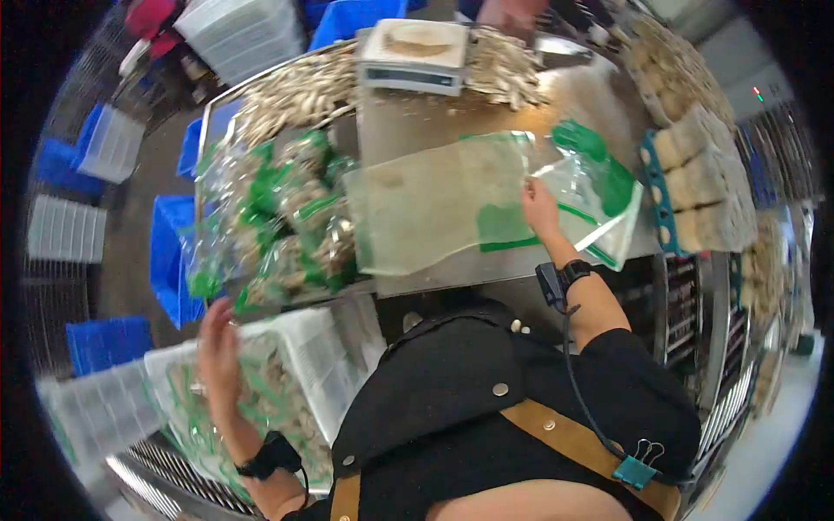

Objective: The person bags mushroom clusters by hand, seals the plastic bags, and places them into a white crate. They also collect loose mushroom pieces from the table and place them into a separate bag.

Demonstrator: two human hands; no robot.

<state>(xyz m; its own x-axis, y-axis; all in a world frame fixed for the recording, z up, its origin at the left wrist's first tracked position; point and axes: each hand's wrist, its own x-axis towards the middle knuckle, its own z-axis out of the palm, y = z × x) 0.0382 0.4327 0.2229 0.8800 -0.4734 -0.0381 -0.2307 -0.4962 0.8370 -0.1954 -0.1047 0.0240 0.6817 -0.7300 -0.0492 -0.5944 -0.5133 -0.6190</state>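
Observation:
A long, clear plastic bag with green print point(426, 204) lies flat across the metal table. At its right end, my right hand point(540, 208) pinches its edge. More flat bags with green print point(621, 200) lie in a pile just right of that hand. My left hand point(219, 356) is over the white crate at lower left, slightly blurred, fingers stretched out and holding nothing that I can see. Near its fingertips is a heap of filled bags point(300, 217) with green print, which seem to contain pale mushrooms.
A white scale point(414, 56) stands at the table's back, between piles of loose pale mushrooms point(300, 91). Mushroom blocks in a blue-green holder point(658, 191) stand at the right. The white crate point(326, 347) holds more packed bags. Blue bins point(169, 260) are left of the table; people work beyond.

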